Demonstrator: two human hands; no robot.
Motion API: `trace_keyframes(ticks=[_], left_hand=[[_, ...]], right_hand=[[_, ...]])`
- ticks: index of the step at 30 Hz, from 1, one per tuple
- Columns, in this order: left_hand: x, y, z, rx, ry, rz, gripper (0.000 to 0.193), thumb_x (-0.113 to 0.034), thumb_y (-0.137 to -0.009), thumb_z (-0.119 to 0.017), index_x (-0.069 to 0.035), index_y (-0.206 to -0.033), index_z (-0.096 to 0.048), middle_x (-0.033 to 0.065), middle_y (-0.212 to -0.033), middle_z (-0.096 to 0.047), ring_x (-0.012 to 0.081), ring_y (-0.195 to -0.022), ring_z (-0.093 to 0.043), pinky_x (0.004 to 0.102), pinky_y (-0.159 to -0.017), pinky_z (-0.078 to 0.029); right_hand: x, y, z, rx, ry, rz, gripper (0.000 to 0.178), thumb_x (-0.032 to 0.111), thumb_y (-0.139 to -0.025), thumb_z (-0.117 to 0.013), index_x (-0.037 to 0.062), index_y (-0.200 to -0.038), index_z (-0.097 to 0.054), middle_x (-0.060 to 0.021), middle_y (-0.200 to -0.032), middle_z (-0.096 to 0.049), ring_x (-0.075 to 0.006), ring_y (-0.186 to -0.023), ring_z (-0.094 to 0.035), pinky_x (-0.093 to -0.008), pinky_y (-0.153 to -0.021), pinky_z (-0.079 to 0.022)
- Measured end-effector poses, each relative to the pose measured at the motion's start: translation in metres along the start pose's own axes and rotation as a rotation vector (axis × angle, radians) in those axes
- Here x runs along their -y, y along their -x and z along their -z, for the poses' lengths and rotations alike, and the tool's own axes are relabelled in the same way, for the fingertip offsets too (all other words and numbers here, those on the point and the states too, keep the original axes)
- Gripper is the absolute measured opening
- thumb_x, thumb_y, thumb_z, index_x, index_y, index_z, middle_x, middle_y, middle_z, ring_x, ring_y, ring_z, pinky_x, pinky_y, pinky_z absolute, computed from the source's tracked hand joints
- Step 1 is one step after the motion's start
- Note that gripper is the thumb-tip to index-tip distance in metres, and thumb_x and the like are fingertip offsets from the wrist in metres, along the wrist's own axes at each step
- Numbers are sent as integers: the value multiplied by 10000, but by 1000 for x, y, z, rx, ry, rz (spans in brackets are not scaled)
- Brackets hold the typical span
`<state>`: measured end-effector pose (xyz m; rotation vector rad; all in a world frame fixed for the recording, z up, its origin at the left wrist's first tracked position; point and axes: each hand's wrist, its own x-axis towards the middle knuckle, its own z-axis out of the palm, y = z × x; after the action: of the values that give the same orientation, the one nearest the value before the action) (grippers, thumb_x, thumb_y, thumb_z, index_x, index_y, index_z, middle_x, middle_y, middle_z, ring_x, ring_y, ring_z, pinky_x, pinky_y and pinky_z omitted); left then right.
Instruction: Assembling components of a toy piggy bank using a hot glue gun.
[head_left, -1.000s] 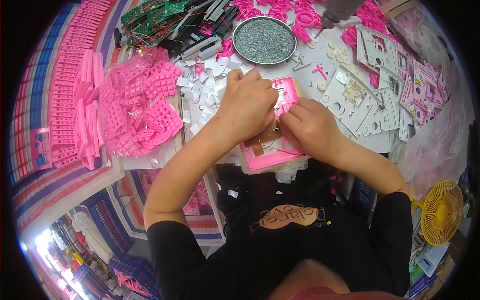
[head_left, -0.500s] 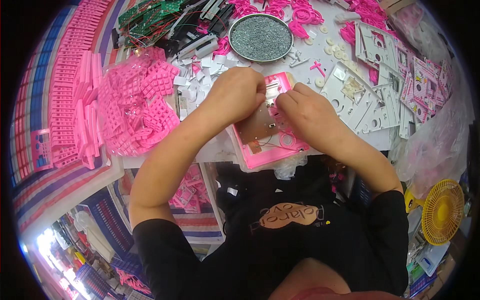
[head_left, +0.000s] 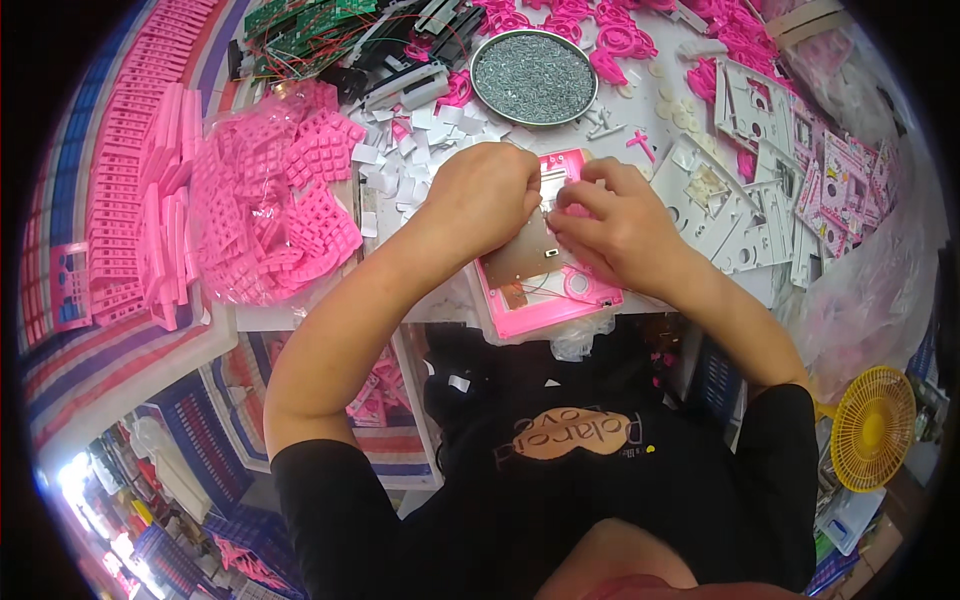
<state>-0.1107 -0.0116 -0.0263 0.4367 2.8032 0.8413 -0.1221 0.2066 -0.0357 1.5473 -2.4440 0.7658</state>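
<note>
A pink plastic case point(head_left: 527, 316) lies in front of me on a thin clear plastic bag point(head_left: 580, 336). A brown circuit board point(head_left: 517, 258) sits in it, with thin wires and a round pink ring point(head_left: 577, 284) at its near right. My left hand point(head_left: 487, 195) is closed in a pinch over the board's upper left, its fingertips hiding whatever they hold. From the right, my right hand point(head_left: 625, 225) reaches over the case with bent fingers. Its thumb and fingertips come together near the board's upper middle; anything between them is too small to make out.
Beyond the case stands a round metal dish point(head_left: 534, 77) of small screws. White pieces point(head_left: 395, 160) and a bag of pink keypads point(head_left: 280, 200) lie left. White panels point(head_left: 712, 190) lie right, pink parts point(head_left: 625, 40) behind. A yellow fan point(head_left: 872, 428) stands at lower right.
The fingers of my right hand have lifted and parted somewhat over the board. My left hand keeps its pinch in nearly the same place. The whole view has shifted slightly.
</note>
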Motion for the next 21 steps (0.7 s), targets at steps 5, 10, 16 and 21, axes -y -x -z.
trace_keyframes(ticks=[5,10,16,21], left_hand=[[1,0,-1,-7,-9,-15,137,-155,-812,-743,-26,-838,-703,160,-820,-704,366,-812,-680,473,-747,-522],[1,0,0,4,-45,-39,132,-162,-826,-727,-35,-855,-707,155,-838,-703,365,-830,-679,479,-752,-526],[6,2,-11,-57,-123,-105,146,-189,-879,-668,-53,-908,-713,141,-883,-694,363,-845,-680,471,-745,-536],[10,0,-19,-95,-137,-113,187,-226,-890,-677,-56,-959,-713,139,-881,-684,351,-836,-679,461,-733,-537]], right_hand=[[0,-2,10,110,-57,4,252,90,-734,-790,90,-982,-748,-47,-1052,-656,-304,-972,-597,-418,-794,-528],[6,-3,6,162,20,8,254,84,-751,-783,81,-1002,-753,-55,-1050,-659,-284,-957,-608,-395,-765,-535],[12,2,-11,-72,43,-61,243,138,-756,-746,70,-989,-725,-52,-938,-625,-262,-913,-594,-383,-732,-523],[21,-2,-11,108,144,-150,250,86,-806,-710,55,-1055,-721,-82,-1011,-634,-284,-945,-585,-395,-817,-515]])
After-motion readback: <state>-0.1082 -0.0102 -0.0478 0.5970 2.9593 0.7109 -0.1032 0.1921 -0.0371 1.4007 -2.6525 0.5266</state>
